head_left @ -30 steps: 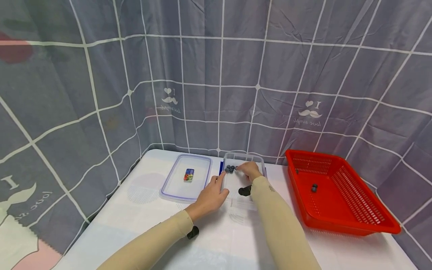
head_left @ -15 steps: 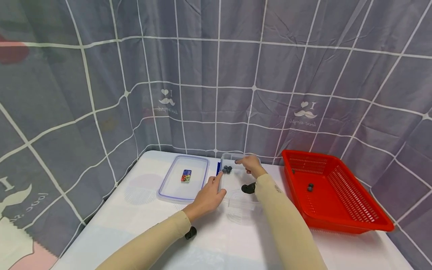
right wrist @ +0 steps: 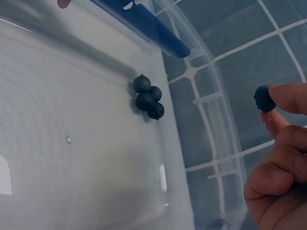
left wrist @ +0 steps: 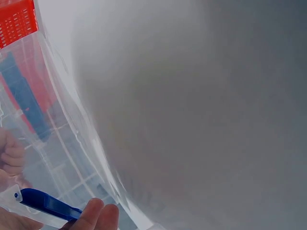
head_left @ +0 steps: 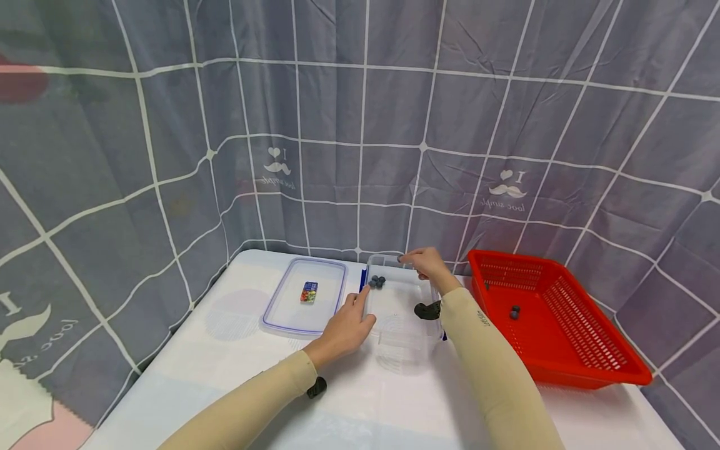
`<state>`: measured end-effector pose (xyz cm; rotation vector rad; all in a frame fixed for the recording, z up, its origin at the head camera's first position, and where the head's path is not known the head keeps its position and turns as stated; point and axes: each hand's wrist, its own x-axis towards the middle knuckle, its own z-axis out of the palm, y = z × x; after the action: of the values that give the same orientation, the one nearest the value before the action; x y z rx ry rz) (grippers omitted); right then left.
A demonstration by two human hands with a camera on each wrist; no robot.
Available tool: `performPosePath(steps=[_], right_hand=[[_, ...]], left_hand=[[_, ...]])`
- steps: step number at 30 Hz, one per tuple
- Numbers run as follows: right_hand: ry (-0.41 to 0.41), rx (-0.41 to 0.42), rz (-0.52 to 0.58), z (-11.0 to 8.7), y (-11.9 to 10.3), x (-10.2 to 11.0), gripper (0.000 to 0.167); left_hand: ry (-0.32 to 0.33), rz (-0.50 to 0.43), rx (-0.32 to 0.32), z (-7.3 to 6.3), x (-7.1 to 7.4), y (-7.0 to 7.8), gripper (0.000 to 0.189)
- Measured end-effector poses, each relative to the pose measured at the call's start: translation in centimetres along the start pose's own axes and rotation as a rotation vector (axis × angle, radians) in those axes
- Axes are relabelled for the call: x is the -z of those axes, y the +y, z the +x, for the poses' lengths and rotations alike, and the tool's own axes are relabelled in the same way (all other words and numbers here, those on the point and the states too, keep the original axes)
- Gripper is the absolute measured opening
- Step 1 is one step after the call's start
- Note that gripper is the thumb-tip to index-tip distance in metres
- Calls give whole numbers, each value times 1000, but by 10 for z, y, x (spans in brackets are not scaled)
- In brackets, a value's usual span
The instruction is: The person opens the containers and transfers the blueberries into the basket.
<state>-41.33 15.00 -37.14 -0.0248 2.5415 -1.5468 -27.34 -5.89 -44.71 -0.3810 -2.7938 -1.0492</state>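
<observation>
Head cam: high, facing forward-down over bench (head_left: 362,406). Wrist cams: close; right faces into clear box (right wrist: 105,163), shared by all.

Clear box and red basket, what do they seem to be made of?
Clear box: probably glossy plastic, being see-through with bright glints; glass isn't ruled out. Red basket: likely moulded plastic, slight sheen, judging by its even colour and slotted walls.

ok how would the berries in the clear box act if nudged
The clustered berries look nearly round, so they'd probably roll in the clear box. They touch, so nudging one may shift others. Likely light: the right hand pinches another berry between its fingers.
</observation>
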Motion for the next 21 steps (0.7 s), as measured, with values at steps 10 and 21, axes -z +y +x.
performPosePath(steps=[10, 21], right_hand=[[-10, 17, 8, -19, -9, 30, 41], [-15, 28, 41, -33, -5, 64, 44]], left_hand=[[4, 12, -7, 1, 0, 0, 71], [-5, 2, 4, 0, 0, 0, 71]])
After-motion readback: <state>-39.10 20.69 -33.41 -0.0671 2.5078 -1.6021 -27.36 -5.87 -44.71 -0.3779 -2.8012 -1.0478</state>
